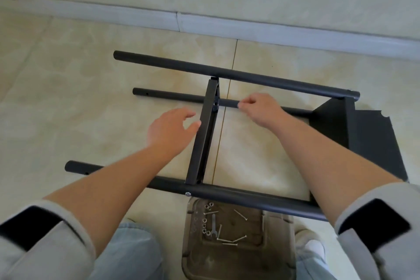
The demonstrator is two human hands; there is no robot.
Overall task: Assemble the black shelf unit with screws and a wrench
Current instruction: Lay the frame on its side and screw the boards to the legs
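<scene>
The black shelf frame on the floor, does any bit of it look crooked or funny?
Yes. The crossbar between the near tube and the far tube runs at a slant. Its far end shows no screw from here, while a screw head shows at the near tube. The left hand touches the crossbar.

Landmark: crossbar (202, 134), lying across the near tube (227, 195) and far tube (227, 74).
Panel (363, 134): right of crossbar.
Tray (279, 234): before crossbar, on floor (68, 98).
Wrench (213, 225): in tray, among screws (241, 215).

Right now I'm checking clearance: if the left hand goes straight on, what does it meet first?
Probably the black crossbar; the left hand is open, fingertips almost on it, though depth is unclear.
</scene>
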